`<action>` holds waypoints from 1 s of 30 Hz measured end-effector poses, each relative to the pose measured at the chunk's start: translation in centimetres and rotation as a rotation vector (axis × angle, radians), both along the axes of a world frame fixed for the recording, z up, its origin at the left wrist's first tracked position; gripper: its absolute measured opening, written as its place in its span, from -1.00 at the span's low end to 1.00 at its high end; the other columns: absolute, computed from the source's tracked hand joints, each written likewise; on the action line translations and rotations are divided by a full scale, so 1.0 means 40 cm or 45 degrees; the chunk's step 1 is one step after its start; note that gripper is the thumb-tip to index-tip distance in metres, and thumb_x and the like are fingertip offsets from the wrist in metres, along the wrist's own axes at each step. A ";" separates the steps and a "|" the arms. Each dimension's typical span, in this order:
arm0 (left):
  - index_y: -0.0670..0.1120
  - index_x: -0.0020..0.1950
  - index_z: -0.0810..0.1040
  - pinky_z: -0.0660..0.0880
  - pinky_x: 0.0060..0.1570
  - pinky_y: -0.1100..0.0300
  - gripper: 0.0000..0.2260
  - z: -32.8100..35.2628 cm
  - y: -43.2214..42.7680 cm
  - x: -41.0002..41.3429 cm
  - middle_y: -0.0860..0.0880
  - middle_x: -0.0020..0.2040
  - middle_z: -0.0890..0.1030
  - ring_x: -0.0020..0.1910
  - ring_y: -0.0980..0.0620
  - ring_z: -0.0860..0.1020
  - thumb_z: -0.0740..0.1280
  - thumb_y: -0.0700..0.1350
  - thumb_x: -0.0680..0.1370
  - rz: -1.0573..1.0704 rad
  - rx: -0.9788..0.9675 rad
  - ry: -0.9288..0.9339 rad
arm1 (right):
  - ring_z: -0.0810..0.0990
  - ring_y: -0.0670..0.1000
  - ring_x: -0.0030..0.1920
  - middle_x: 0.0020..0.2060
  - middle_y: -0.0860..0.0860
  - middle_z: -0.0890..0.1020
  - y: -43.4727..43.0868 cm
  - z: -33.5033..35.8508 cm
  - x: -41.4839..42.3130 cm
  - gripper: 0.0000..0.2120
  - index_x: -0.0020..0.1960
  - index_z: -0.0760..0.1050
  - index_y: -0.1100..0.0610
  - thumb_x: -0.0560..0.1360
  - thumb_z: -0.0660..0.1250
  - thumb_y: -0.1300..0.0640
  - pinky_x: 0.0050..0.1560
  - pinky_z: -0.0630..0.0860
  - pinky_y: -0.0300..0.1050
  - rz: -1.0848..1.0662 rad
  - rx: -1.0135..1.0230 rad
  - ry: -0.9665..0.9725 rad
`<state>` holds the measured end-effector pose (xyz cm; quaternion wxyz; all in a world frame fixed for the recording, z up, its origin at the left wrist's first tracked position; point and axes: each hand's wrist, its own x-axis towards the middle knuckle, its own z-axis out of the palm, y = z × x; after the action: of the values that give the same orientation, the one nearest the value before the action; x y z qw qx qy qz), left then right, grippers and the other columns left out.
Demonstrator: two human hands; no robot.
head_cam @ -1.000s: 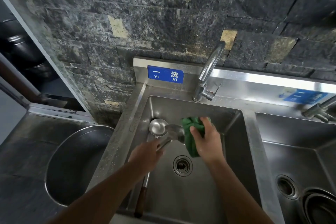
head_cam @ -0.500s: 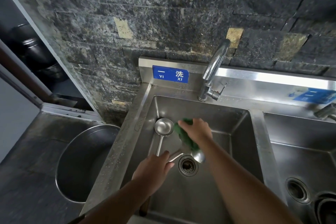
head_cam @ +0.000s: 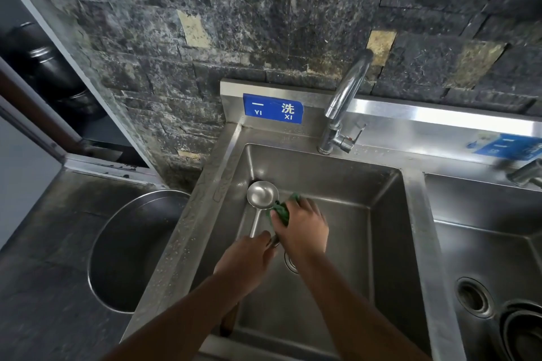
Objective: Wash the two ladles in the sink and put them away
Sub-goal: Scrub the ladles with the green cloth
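Observation:
One steel ladle point(head_cam: 262, 195) lies in the left sink basin point(head_cam: 337, 182) with its bowl up by the far left corner. Its shaft runs toward me under my left arm, and its dark handle end point(head_cam: 227, 323) rests at the near wall. My left hand point(head_cam: 246, 261) grips the shaft of the second ladle point(head_cam: 275, 241), of which only a short piece shows between my hands. My right hand point(head_cam: 303, 228) presses a green cloth point(head_cam: 280, 213) onto that ladle and hides its bowl.
A chrome faucet point(head_cam: 343, 108) stands behind the basin, with no water running. The drain point(head_cam: 290, 262) is half hidden by my right wrist. The right basin point(head_cam: 475, 246) holds stacked bowls point(head_cam: 522, 331). A large round steel basin point(head_cam: 132, 249) sits to the left.
My right hand with the cloth has moved along the held ladle toward my left hand and now covers its bowl, which showed near the drain before. The other ladle has stayed put.

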<state>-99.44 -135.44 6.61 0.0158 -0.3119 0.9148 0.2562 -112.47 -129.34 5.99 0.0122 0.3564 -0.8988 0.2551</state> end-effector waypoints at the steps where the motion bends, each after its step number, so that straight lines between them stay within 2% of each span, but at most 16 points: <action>1: 0.04 0.04 0.44 0.58 -0.21 0.05 -0.82 -0.001 0.004 -0.002 -0.03 -0.17 0.62 -0.22 -0.01 0.60 0.20 0.12 0.60 -0.002 -0.008 -0.005 | 0.61 0.10 -0.08 -0.14 0.00 0.63 -0.014 0.013 -0.019 -0.65 -0.08 0.56 0.06 0.44 0.26 -0.23 -0.10 0.55 -0.04 -0.001 0.073 -0.074; 4: 0.07 0.01 0.40 0.59 -0.20 0.03 -0.80 -0.001 0.014 0.002 0.00 -0.19 0.61 -0.22 -0.01 0.61 0.18 0.18 0.59 0.022 -0.025 -0.004 | 0.61 0.06 -0.22 -0.25 0.00 0.62 -0.045 0.036 -0.096 -0.53 -0.09 0.55 0.06 0.47 0.13 -0.32 -0.16 0.56 -0.07 -0.079 0.254 -0.374; 6: 0.05 -0.01 0.39 0.57 -0.20 0.03 -0.78 0.003 0.016 0.007 0.00 -0.19 0.61 -0.20 -0.06 0.61 0.17 0.18 0.59 0.067 -0.019 0.001 | 0.60 0.01 -0.27 -0.30 0.00 0.60 -0.051 0.041 -0.154 -0.51 -0.11 0.57 0.11 0.50 0.17 -0.30 -0.20 0.55 -0.12 -0.188 0.188 -0.676; 8: 0.03 -0.04 0.38 0.57 -0.19 0.02 -0.78 0.012 0.015 0.009 0.00 -0.22 0.61 -0.21 -0.07 0.61 0.16 0.17 0.60 0.086 -0.020 0.029 | 0.60 0.07 -0.19 -0.22 0.05 0.61 -0.042 0.018 -0.221 -0.54 -0.07 0.57 0.19 0.51 0.26 -0.23 -0.13 0.52 -0.10 -0.338 0.088 -0.975; 10: 0.02 -0.07 0.39 0.54 -0.24 0.06 -0.78 0.020 0.005 0.007 0.02 -0.27 0.58 -0.25 -0.02 0.59 0.17 0.16 0.60 0.100 -0.009 0.049 | 0.62 0.14 -0.11 -0.13 0.13 0.64 -0.014 -0.022 -0.267 -0.53 0.06 0.59 0.28 0.51 0.32 -0.16 -0.10 0.57 -0.05 -0.488 -0.114 -1.322; 13: 0.01 -0.09 0.43 0.38 -0.32 0.15 -0.76 0.025 -0.018 -0.006 0.04 -0.31 0.55 -0.32 0.04 0.54 0.18 0.16 0.60 0.112 0.034 0.026 | 0.68 0.21 -0.10 -0.06 0.20 0.69 0.046 -0.088 -0.263 -0.57 0.11 0.59 0.29 0.49 0.41 -0.08 -0.20 0.66 0.05 -0.628 -0.579 -2.078; 15: 0.00 -0.10 0.44 0.36 -0.33 0.17 -0.75 0.018 -0.030 -0.021 0.04 -0.33 0.55 -0.34 0.05 0.53 0.18 0.15 0.59 0.139 0.089 0.015 | 0.65 0.31 0.10 0.09 0.26 0.66 0.078 -0.119 -0.245 -0.46 0.21 0.54 0.26 0.44 0.44 -0.14 -0.08 0.65 0.20 -0.703 -0.721 -2.354; 17: -0.02 -0.13 0.46 0.40 -0.34 0.16 -0.75 0.007 -0.035 -0.039 0.03 -0.35 0.53 -0.35 0.05 0.53 0.20 0.13 0.60 0.193 0.220 0.009 | 0.60 0.34 0.17 0.06 0.29 0.64 0.097 -0.131 -0.228 -0.46 0.24 0.49 0.25 0.50 0.36 -0.17 -0.18 0.66 0.15 -0.652 -0.835 -2.491; 19: -0.07 -0.14 0.48 0.39 -0.33 0.13 -0.73 0.000 -0.025 -0.063 0.03 -0.35 0.51 -0.37 0.04 0.49 0.20 0.09 0.61 0.241 0.304 -0.013 | 0.63 0.27 -0.03 -0.16 0.23 0.61 0.117 -0.138 -0.220 -0.53 0.16 0.49 0.22 0.57 0.24 -0.19 -0.32 0.65 0.02 -0.669 -0.913 -2.502; 20: -0.11 -0.14 0.49 0.37 -0.35 0.14 -0.71 -0.002 -0.017 -0.077 0.01 -0.35 0.49 -0.37 0.03 0.47 0.20 0.07 0.62 0.276 0.325 -0.025 | 0.62 0.23 -0.13 -0.21 0.20 0.59 0.129 -0.150 -0.216 -0.57 0.11 0.50 0.21 0.57 0.24 -0.18 -0.31 0.65 0.03 -0.703 -0.929 -2.539; 23: -0.17 -0.13 0.50 0.32 -0.49 0.23 -0.67 -0.009 0.006 -0.117 -0.03 -0.39 0.45 -0.50 0.05 0.41 0.18 0.05 0.63 0.485 0.546 0.024 | 0.67 0.19 -0.27 -0.21 0.20 0.64 0.170 -0.182 -0.197 -0.64 0.04 0.52 0.25 0.54 0.31 -0.08 -0.30 0.66 0.09 -0.741 -0.887 -2.632; 25: -0.16 -0.14 0.48 0.31 -0.58 0.26 -0.65 -0.016 0.017 -0.139 -0.05 -0.46 0.41 -0.62 0.06 0.33 0.14 0.06 0.65 0.632 0.836 0.098 | 0.68 0.20 -0.23 -0.18 0.23 0.66 0.179 -0.203 -0.174 -0.63 0.03 0.54 0.28 0.54 0.33 -0.06 -0.20 0.66 0.11 -0.666 -0.830 -2.660; 27: -0.18 -0.11 0.51 0.33 -0.58 0.25 -0.62 -0.024 0.028 -0.153 -0.07 -0.48 0.44 -0.64 0.02 0.33 0.10 0.07 0.66 0.737 1.093 0.162 | 0.65 0.22 -0.07 -0.07 0.24 0.66 0.171 -0.208 -0.142 -0.55 0.12 0.52 0.28 0.52 0.35 -0.11 0.07 0.59 0.17 -0.543 -0.868 -2.735; 28: -0.21 -0.08 0.52 0.33 -0.58 0.25 -0.60 -0.027 0.036 -0.159 -0.09 -0.47 0.47 -0.63 0.01 0.34 0.08 0.06 0.66 0.762 1.189 0.175 | 0.63 0.22 -0.04 -0.05 0.24 0.64 0.161 -0.204 -0.131 -0.51 0.14 0.51 0.27 0.51 0.34 -0.15 0.13 0.55 0.17 -0.456 -0.877 -2.767; 30: -0.25 -0.12 0.54 0.32 -0.59 0.26 -0.57 -0.030 0.054 -0.174 -0.13 -0.48 0.51 -0.64 0.00 0.37 0.07 0.04 0.67 0.769 1.354 0.194 | 0.62 0.21 -0.16 -0.20 0.25 0.62 0.138 -0.199 -0.119 -0.45 0.05 0.51 0.29 0.54 0.22 -0.24 0.02 0.55 0.15 -0.165 -0.848 -2.798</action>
<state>-106.41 -133.29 5.39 0.0308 -0.4874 0.5315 0.6921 -117.22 -123.82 -1.96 -0.6715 -0.1265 -0.3288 0.6519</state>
